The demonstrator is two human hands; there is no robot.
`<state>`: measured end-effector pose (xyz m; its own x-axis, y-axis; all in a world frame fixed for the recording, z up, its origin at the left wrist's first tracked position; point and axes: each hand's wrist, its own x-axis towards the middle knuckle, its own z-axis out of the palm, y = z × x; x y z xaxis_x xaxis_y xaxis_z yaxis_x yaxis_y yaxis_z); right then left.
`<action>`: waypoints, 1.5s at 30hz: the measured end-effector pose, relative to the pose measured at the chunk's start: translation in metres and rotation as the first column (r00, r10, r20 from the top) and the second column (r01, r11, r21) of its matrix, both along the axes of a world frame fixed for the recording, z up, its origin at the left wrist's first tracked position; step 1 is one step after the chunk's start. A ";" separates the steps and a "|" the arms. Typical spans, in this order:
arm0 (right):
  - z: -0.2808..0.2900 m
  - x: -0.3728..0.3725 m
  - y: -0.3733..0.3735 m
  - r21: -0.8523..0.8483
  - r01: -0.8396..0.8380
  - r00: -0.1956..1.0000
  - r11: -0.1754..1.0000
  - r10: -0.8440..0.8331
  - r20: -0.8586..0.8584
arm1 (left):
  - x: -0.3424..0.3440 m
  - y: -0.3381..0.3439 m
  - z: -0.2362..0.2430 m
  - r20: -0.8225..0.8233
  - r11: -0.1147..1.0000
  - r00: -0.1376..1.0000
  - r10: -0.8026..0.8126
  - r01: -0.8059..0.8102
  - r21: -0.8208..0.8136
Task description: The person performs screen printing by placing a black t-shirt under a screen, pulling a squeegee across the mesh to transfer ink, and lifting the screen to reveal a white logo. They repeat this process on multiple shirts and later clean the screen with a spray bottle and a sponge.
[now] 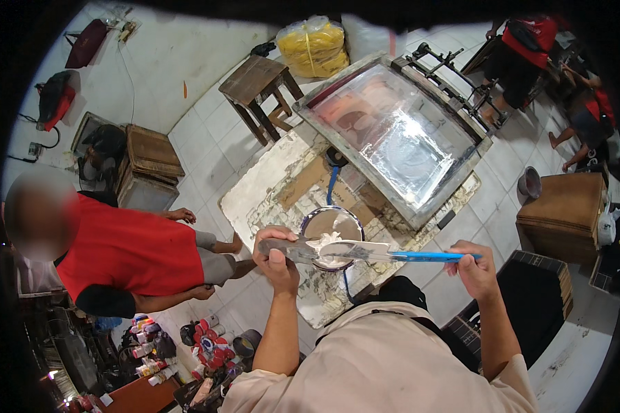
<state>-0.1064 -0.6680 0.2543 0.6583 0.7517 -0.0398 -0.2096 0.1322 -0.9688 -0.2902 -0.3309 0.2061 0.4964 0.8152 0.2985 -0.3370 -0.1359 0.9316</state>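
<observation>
Here's the left hand (279, 260), gripping a grey scraper (287, 248), thumb near, forearm upright; white paste (329, 241) sits above the tub (304, 223), probably so drips land inside; the blue-handled spatula (401, 255) lies level, right hand (476, 268) closed around its end, elbow bent.

1 left hand (278, 261), 1 right hand (474, 268), 1 blue-handled spatula (430, 257), 1 grey scraper (295, 249), 1 round tub (304, 219), 1 worn table (244, 196), 1 framed screen (392, 131). Also 1 wooden stool (256, 78), 1 yellow bundle (312, 48), 1 grey bowl (529, 183), 1 person at left (131, 241), 2 more people (533, 38) upper right. Bottles (145, 350) too cluttered to count.
</observation>
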 end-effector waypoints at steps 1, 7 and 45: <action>-0.001 0.001 0.000 -0.013 -0.001 1.000 1.000 0.001 -0.002 | 0.001 0.000 0.000 -0.013 1.000 1.000 0.012 -0.012 0.012; -0.012 -0.011 0.000 -0.093 -0.045 0.999 0.995 0.045 0.001 | 0.003 0.000 -0.002 -0.016 0.996 0.999 0.049 -0.047 0.073; 0.045 -0.021 0.158 -0.602 -0.272 0.615 0.750 0.617 0.491 | -0.012 0.059 0.058 0.482 0.937 0.817 -0.317 0.348 0.025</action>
